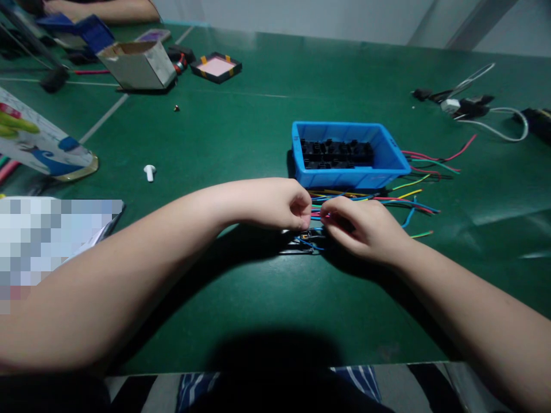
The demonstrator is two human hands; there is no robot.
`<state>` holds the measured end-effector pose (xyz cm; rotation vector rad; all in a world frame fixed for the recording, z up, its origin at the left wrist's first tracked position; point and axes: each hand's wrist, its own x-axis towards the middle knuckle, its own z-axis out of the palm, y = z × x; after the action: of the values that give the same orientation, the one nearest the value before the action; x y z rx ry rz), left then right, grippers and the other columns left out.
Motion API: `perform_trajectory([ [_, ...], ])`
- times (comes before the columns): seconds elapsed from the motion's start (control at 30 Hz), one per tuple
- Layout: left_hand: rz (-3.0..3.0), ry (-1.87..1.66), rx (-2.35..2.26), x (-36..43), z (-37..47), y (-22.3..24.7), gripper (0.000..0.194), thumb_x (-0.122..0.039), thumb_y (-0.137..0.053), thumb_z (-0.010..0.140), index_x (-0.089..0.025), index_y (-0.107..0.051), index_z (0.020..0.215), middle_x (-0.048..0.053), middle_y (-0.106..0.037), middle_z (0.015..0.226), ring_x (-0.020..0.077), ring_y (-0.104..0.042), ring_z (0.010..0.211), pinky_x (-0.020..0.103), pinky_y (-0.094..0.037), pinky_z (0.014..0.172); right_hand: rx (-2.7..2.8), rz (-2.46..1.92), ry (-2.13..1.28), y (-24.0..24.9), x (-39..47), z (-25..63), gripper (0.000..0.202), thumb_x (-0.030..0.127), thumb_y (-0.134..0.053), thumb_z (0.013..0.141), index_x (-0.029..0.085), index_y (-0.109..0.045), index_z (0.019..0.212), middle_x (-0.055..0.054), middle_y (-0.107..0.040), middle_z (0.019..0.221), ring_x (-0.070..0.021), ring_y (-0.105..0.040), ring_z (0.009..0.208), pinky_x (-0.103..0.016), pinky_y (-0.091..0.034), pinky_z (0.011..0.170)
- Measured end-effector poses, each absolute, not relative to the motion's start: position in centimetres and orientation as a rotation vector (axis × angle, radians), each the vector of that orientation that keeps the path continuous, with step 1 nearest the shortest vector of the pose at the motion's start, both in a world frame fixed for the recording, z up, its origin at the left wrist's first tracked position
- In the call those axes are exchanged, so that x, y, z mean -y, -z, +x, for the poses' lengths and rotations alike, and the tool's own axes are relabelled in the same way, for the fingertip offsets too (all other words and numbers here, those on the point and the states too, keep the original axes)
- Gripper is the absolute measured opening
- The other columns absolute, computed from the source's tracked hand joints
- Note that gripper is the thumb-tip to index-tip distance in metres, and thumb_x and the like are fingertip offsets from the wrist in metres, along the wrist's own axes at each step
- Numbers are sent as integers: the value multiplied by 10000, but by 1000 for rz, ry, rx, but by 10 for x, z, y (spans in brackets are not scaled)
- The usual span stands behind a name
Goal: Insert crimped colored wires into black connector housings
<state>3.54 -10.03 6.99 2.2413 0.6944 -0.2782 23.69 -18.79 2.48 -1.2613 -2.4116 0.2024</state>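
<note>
My left hand (293,205) is closed in a pinch, its fingertips at several thin coloured wires (316,213). Facing it from the right, my right hand (365,226) pinches at the same wires, a small gap away. Which single wire each holds is hidden by the fingers. Just below the fingertips lies a small black part (306,235) with an orange spot and blue wire around it, partly covered by my right hand. Loose wire ends (424,209) in red, blue, green and yellow stick out to the right, beyond my right hand.
Behind my hands stands a blue bin (350,179) holding black plastic parts (336,152). A white plug-like piece (149,172), an open carton (144,66) and a shallow black tray (216,67) lie to the left. Cables (469,109) rest at back right. Someone's arm (107,11) shows at far left.
</note>
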Motion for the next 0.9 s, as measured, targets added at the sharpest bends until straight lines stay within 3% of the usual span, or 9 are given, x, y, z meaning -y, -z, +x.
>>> perform_trajectory([
  [0.3,2225,269,-693,101,36,-70,108,-247,-571,763,-179,-654,779,-26,-669,686,109,-564,617,209,-377,577,2481,-1131,-140,-26,188,238,162,223,-490,907,182,-647,915,-42,-686,750,-161,-593,635,-272,-396,586],
  [0.57,2125,256,-687,99,38,-65,77,-202,-584,723,-173,-638,770,-35,-672,697,109,-580,645,200,-374,566,2591,-801,-15,-33,193,232,188,193,-525,898,199,-699,971,-96,-694,951,-220,-585,881,-351,-464,734],
  [0.9,2127,272,-654,95,37,-60,123,-243,-578,736,-162,-646,797,-24,-689,718,118,-592,673,215,-390,621,2570,-782,35,-31,194,229,176,173,-548,898,172,-694,996,-126,-693,988,-239,-572,912,-393,-499,766],
])
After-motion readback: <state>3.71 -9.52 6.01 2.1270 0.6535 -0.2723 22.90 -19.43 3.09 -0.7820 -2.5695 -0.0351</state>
